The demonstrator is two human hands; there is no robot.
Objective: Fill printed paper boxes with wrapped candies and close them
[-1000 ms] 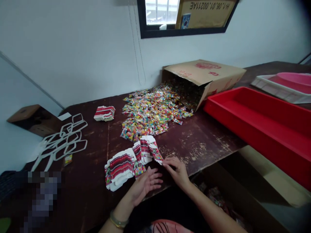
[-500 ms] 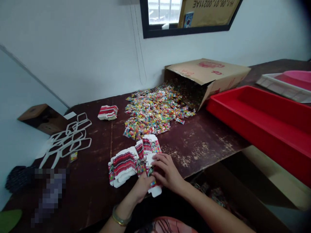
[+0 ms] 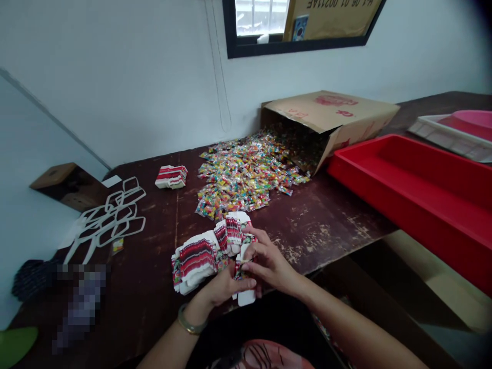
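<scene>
At the near edge of the dark wooden table point(image 3: 326, 225), both my hands grip one flat printed carton blank point(image 3: 246, 296), white with red and coloured print. My left hand point(image 3: 225, 287) pinches it from below and my right hand point(image 3: 269, 261) closes over its top. Just left of my hands lies a fanned stack of the same carton blanks point(image 3: 200, 259). Beyond it spreads a heap of small colourful candy packets point(image 3: 242, 177), spilling from a tipped cardboard box point(image 3: 338, 115).
A long red tray point(image 3: 418, 189) runs along the right, with a white tray holding a pink basin point(image 3: 461, 130) behind it. A smaller stack of blanks point(image 3: 171, 177) and white card offcuts point(image 3: 109, 218) lie at left. The wall stands close behind.
My right hand drew one carton blank off the stack toward me. My left hand, open a second ago, closed on it too, and both now hold it at the table edge.
</scene>
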